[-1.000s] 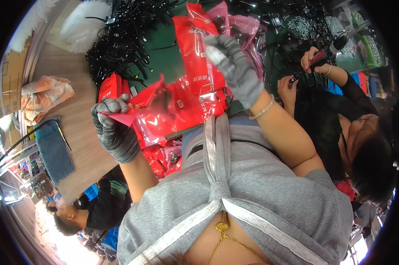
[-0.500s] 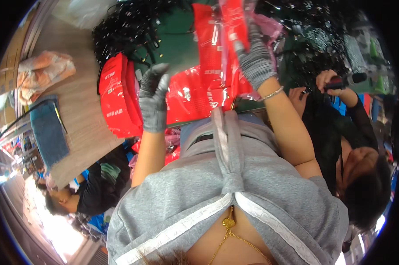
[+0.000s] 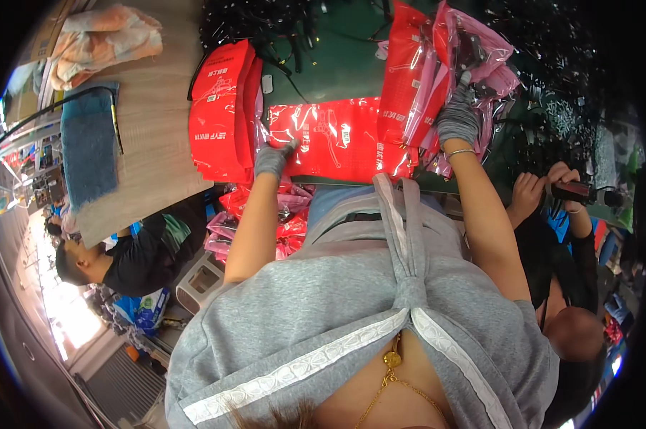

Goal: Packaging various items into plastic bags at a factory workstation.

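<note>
Red stack (image 3: 221,111) of flat glossy packets stands on edge at the wood tabletop's (image 3: 151,154) edge. Left hand (image 3: 271,159), grey knit glove, presses flat, fingers together, on a shiny red bag (image 3: 337,139) lying on the green mat (image 3: 337,68). Right hand (image 3: 457,114) closes around an upright bundle of red and pink bags (image 3: 437,64). I'd keep the flat bag pinned and the slippery bundle squared.

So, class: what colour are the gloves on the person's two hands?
Grey, on both the left hand and the right hand; the head view shows them.
</note>
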`<state>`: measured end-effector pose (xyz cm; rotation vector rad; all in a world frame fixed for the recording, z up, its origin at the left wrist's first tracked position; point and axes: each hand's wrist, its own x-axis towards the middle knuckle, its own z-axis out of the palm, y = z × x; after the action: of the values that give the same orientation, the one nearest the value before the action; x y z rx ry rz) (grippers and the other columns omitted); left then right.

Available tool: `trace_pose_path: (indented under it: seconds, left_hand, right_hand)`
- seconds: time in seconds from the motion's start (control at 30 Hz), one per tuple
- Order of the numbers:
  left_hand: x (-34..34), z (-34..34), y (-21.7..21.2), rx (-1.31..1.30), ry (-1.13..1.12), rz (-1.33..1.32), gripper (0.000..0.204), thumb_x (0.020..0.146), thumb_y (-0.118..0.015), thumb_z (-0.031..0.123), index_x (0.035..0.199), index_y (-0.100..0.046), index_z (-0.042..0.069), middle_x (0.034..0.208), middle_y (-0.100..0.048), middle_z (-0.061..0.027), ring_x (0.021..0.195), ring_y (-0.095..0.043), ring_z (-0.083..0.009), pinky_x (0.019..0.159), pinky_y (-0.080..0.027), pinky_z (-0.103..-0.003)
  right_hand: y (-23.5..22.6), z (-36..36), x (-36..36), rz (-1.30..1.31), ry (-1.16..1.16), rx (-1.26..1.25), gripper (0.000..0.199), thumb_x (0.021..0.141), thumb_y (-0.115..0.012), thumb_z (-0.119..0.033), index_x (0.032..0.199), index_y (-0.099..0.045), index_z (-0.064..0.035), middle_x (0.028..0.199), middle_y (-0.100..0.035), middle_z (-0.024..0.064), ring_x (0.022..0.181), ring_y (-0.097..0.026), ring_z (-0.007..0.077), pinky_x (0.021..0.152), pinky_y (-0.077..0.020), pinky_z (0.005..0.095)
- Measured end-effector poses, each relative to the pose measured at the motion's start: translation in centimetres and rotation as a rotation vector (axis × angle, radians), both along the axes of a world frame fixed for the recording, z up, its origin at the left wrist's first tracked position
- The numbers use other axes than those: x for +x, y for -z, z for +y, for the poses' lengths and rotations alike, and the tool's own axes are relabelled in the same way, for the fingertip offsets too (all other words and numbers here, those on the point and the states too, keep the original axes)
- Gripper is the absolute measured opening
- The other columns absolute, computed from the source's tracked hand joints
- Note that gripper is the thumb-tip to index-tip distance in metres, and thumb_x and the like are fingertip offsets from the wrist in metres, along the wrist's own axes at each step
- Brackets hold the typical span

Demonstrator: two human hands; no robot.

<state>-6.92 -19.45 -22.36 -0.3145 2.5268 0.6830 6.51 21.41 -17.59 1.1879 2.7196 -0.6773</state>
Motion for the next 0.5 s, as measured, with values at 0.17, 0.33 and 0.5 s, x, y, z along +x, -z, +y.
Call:
trace_pose_path:
  seconds: [0.17, 0.33, 0.5]
  left_hand:
    - [-1.2, -0.5, -0.5, 0.123, -0.014, -0.261, 0.083, 0.061, -0.087, 0.046, 0.117, -0.058, -0.007, 0.112, -0.065, -0.0192, 0.102, -0.064, -0.0270, 0.090, -0.048, -0.036]
    - [0.7, 2.4, -4.1, 0.432, -0.189, -0.346, 0.063, 0.067, -0.086, 0.031, 0.115, -0.061, -0.001, 0.101, -0.069, -0.0118, 0.086, -0.067, -0.0227, 0.082, -0.051, -0.034]
    - [1.0, 2.0, -4.1, 0.642, -0.238, -0.358, 0.052, 0.072, -0.082, 0.015, 0.116, -0.061, -0.001, 0.101, -0.069, -0.0121, 0.085, -0.068, -0.0234, 0.080, -0.055, -0.035]
  right_hand:
    - [-1.5, -0.7, -0.4, -0.055, 0.048, -0.016, 0.092, 0.081, -0.053, -0.010, 0.152, 0.005, -0.0152, 0.153, -0.021, 0.0246, 0.123, -0.051, 0.0368, 0.096, -0.0465, 0.0398]
    - [-0.7, -0.2, 0.0, -0.018, 0.050, -0.004, 0.092, 0.082, -0.053, -0.011, 0.152, 0.005, -0.0163, 0.153, -0.020, 0.0244, 0.123, -0.050, 0.0372, 0.096, -0.0461, 0.0395]
    - [-0.4, 0.0, 0.1, 0.008, 0.047, -0.027, 0.091, 0.082, -0.053, -0.012, 0.152, 0.005, -0.0169, 0.153, -0.020, 0.0255, 0.127, -0.047, 0.0368, 0.098, -0.0449, 0.0389]
